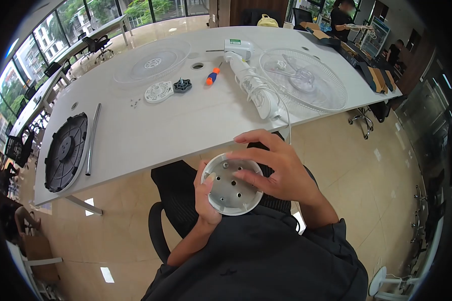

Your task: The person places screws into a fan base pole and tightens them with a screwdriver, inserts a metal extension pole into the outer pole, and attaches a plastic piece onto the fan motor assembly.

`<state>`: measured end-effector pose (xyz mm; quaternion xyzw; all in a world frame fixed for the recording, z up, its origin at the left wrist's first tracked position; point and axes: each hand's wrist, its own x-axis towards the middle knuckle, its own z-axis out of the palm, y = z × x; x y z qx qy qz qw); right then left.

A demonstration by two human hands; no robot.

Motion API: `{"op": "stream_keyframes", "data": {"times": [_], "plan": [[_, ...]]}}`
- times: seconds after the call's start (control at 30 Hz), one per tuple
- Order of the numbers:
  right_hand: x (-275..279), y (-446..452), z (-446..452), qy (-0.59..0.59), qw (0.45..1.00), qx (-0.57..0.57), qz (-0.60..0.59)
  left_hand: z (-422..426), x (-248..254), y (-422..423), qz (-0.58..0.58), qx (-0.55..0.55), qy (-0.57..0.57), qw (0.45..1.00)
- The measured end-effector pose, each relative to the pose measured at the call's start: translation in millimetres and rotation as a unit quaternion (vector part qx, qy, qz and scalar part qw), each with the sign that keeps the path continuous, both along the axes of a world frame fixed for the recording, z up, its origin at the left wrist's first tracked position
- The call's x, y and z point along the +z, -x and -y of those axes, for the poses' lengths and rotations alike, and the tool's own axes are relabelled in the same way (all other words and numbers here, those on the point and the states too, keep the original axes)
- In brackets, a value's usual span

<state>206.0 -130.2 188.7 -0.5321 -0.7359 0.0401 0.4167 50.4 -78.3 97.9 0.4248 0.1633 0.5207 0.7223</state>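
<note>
1. White, smooth table [135, 130]: parts lie spread out, probably for easy sight.
2. White plastic fan body [243, 72], far right: white cord [261, 93] coiled around it, presumably for tidiness.
3. Right hand [281, 168]: fingers spread wide, thumb over the cup.
4. Left hand [206, 198]: grips the left rim, likely steadying.
5. Pale-grey, round, perforated cup [226, 195]: above the lap, hollow upward, exposing its holes.
6. Tiny screws [135, 103], far left: clustered, perhaps against loss.

No words or numbers can be read. At twelve o'clock, a small green sticker [234, 42] on the rounded white plastic fan head [244, 50] has print too tiny to read.
</note>
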Motion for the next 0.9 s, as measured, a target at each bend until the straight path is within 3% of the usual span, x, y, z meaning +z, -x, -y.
{"op": "stream_keyframes", "data": {"times": [0.2, 0.53, 0.6, 0.7, 0.9], "plan": [[-3, -2, -20, -0.035, 0.996, 0.046, 0.065, 1, -3, -3, 0.017, 0.006, -0.009, 1.000], [-2, 5, -5, -0.021, 0.998, -0.012, 0.052, 14, 8, -2, -0.015, 0.024, -0.030, 0.999], [6, 6, -1, -0.040, 0.999, 0.004, 0.001, 14, 10, -5, -0.016, 0.030, -0.039, 0.999], [-2, -1, -5, -0.057, 0.995, 0.068, 0.042, 12, 4, -4, 0.014, -0.003, -0.034, 0.999], [-7, 3, -12, -0.051, 0.997, 0.032, 0.051, 12, 8, -6, 0.013, 0.015, -0.018, 1.000]]}}
